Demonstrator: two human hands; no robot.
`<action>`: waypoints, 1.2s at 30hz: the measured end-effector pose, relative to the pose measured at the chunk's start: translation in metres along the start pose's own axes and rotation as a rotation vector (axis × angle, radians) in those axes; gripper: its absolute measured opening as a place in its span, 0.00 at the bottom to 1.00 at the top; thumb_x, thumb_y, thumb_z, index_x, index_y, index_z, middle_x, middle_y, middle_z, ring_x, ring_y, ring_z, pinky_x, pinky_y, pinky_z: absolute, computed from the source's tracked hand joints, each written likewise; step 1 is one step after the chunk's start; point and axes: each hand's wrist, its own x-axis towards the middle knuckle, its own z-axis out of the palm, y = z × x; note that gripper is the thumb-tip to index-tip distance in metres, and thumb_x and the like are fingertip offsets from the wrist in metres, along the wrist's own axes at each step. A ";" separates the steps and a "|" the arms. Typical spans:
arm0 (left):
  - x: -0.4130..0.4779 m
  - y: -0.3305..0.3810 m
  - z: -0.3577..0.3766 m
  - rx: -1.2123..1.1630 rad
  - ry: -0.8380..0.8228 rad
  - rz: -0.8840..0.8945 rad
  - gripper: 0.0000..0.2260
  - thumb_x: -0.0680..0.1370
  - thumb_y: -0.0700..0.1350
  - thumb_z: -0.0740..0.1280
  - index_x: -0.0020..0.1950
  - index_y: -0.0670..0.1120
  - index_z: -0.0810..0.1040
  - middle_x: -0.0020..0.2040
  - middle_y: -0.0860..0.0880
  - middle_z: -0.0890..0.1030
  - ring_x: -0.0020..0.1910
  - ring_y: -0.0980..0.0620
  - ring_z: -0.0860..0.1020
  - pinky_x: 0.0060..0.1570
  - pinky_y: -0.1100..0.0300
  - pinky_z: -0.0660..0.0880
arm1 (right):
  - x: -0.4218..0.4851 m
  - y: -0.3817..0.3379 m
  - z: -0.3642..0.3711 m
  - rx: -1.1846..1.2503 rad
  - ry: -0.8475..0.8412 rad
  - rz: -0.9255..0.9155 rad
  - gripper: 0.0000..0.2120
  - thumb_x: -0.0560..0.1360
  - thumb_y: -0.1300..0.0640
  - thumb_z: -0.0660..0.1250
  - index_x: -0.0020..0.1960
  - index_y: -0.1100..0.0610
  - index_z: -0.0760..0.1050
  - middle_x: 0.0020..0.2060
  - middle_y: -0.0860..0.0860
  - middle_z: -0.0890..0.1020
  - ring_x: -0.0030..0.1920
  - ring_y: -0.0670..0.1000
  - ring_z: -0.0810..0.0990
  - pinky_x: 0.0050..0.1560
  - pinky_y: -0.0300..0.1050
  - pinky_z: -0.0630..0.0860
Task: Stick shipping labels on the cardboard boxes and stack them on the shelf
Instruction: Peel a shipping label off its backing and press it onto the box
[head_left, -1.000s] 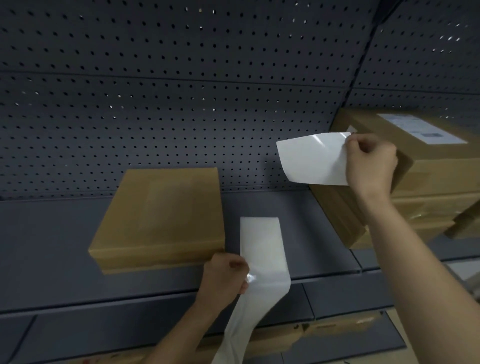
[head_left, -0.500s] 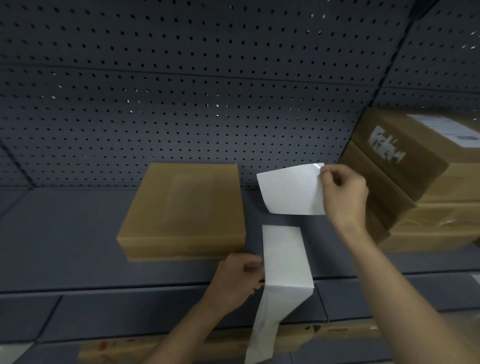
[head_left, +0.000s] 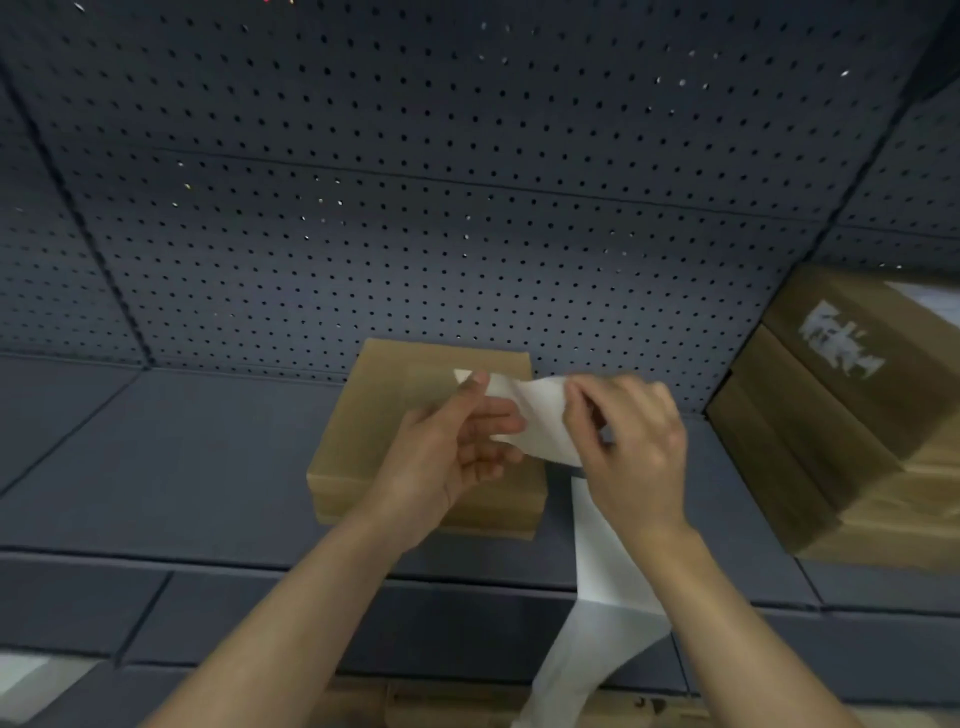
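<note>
A flat cardboard box (head_left: 379, 415) lies on the dark grey shelf (head_left: 182, 457) in the middle of the view, its top bare. Both hands hold a white shipping label (head_left: 540, 415) just above the box's top. My left hand (head_left: 457, 447) pinches the label's left end, thumb on top. My right hand (head_left: 628, 441) pinches its right end. The label sags and twists between them. A long white backing strip (head_left: 602, 561) lies on the shelf right of the box and hangs over the front edge.
A stack of cardboard boxes (head_left: 841, 431) stands at the right of the shelf, the upper one with a white label on top. A perforated back panel (head_left: 415, 208) rises behind. More cardboard (head_left: 457, 706) shows on a lower level below the shelf edge.
My left hand let go of the backing strip and took the label's left end. My right hand brought the label down and left over the box. The strip now lies loose.
</note>
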 end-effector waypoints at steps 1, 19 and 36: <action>0.000 0.004 -0.004 0.005 0.002 0.000 0.22 0.76 0.56 0.65 0.54 0.37 0.82 0.48 0.39 0.85 0.37 0.47 0.82 0.35 0.59 0.77 | 0.001 -0.006 0.002 0.001 -0.003 -0.058 0.15 0.82 0.56 0.62 0.43 0.60 0.82 0.33 0.51 0.80 0.33 0.51 0.75 0.37 0.49 0.68; 0.016 0.008 -0.072 0.312 0.198 0.126 0.06 0.78 0.39 0.68 0.45 0.39 0.84 0.40 0.38 0.83 0.35 0.47 0.75 0.38 0.53 0.73 | -0.022 -0.053 0.036 0.051 -0.217 -0.267 0.07 0.78 0.53 0.71 0.45 0.55 0.84 0.41 0.49 0.82 0.41 0.52 0.79 0.43 0.46 0.71; 0.037 0.013 -0.101 0.530 0.159 0.185 0.07 0.80 0.41 0.67 0.47 0.43 0.84 0.36 0.47 0.84 0.30 0.54 0.74 0.30 0.63 0.71 | -0.007 -0.035 0.050 0.464 -0.323 0.896 0.03 0.76 0.53 0.71 0.46 0.52 0.83 0.38 0.46 0.84 0.37 0.41 0.79 0.42 0.32 0.72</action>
